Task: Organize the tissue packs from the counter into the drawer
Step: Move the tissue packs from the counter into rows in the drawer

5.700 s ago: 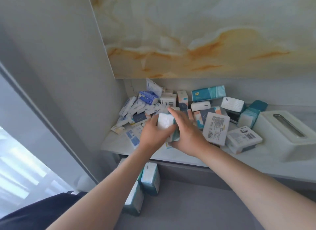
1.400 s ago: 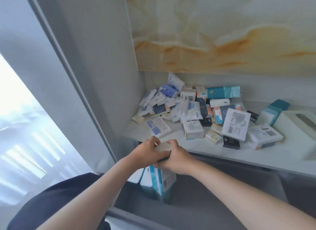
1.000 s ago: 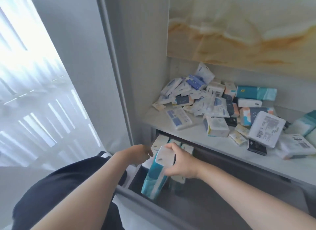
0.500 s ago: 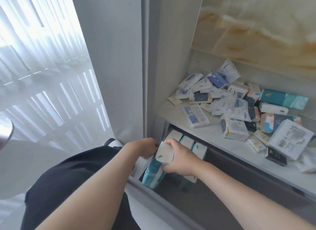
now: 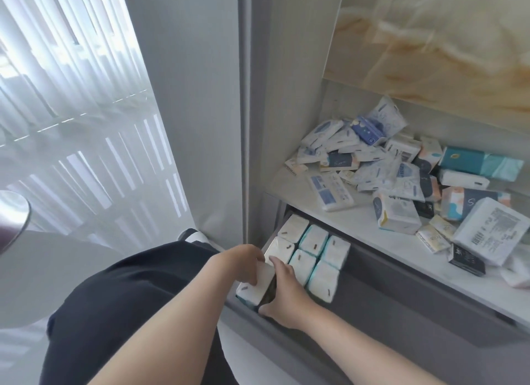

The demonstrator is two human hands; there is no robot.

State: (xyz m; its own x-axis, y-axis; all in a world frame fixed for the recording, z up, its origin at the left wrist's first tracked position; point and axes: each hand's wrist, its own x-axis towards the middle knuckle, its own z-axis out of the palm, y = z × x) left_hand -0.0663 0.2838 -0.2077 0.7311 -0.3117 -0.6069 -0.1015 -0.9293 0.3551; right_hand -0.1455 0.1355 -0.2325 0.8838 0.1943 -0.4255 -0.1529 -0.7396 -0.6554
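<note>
the drawer (image 5: 415, 327) runs out of the picture at its right end. at the drawer's front left corner, the tissue pack (image 5: 253, 287) shows only its top, and the rest is sunk behind the drawer's front wall. the right hand (image 5: 288, 296) has most of its fingers down in the dark gap beside that pack, so its grip cannot be told. above the drawer, the worktop (image 5: 358, 227) is cut off at the right edge, and the print on the pile of packs (image 5: 372, 167) is too small to read. far left of the drawer, a round metal thing (image 5: 11, 212) is cut by the frame.
</note>
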